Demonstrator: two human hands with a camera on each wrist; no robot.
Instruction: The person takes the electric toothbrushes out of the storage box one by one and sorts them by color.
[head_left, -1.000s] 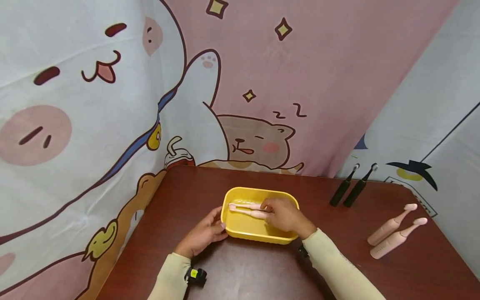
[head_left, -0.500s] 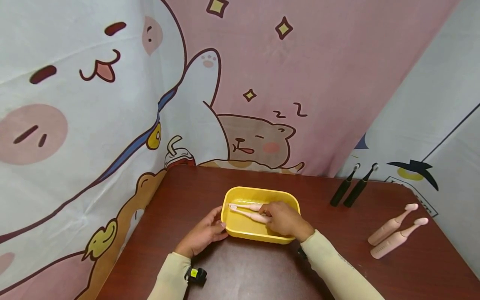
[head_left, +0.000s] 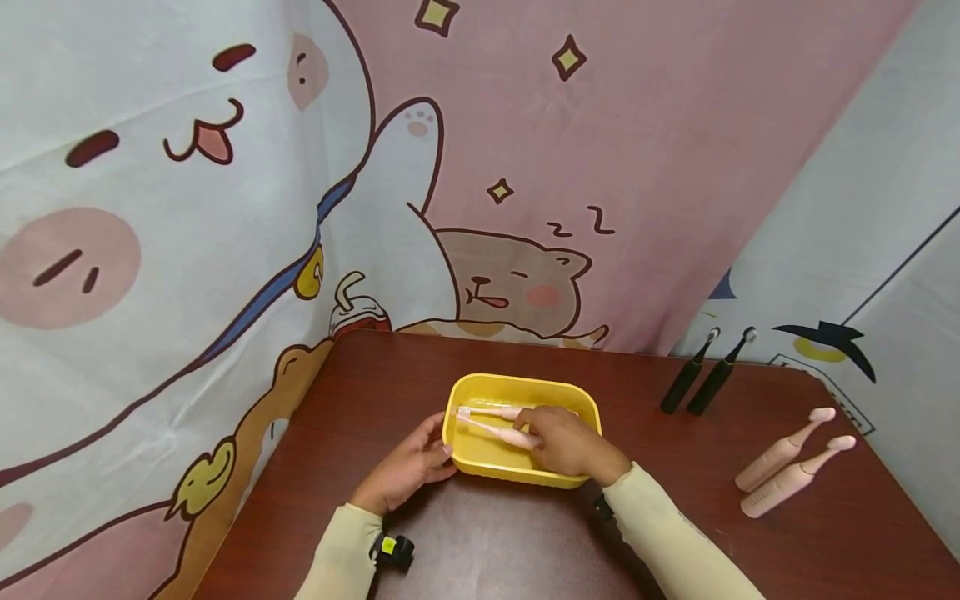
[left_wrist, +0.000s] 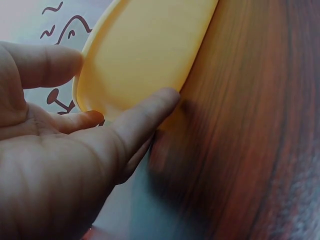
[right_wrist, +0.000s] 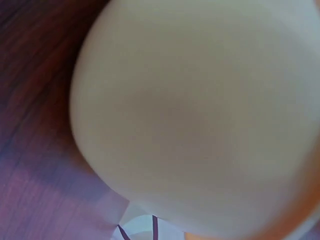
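A yellow plastic basket (head_left: 517, 477) stands on the table with two pale pink electric toothbrushes lying in it, heads to the left. My right hand (head_left: 573, 442) reaches in over the right side and pinches the handle of the nearer toothbrush (head_left: 517, 437). The farther toothbrush (head_left: 495, 412) lies beside it, its handle partly behind the fingers. At the basket's left end my left hand (head_left: 408, 471) rests its fingertips against the outside. In the left wrist view, the thumb (left_wrist: 150, 112) lies fairly straight along the yellow wall. A sleeve (right_wrist: 195, 110) fills most of the right wrist view.
Two black electric toothbrushes (head_left: 712, 387) lie side by side at the table's back right. Nearer, two pink electric toothbrushes (head_left: 780, 490) lie slanted at the right. A cartoon-printed curtain (head_left: 637, 167) hangs behind the dark red-brown table (head_left: 495, 550).
The nearer toothbrush in the basket has turned slightly, its handle shifting toward the front and away from the other one. My right hand has moved slightly with it; my left hand stays put.
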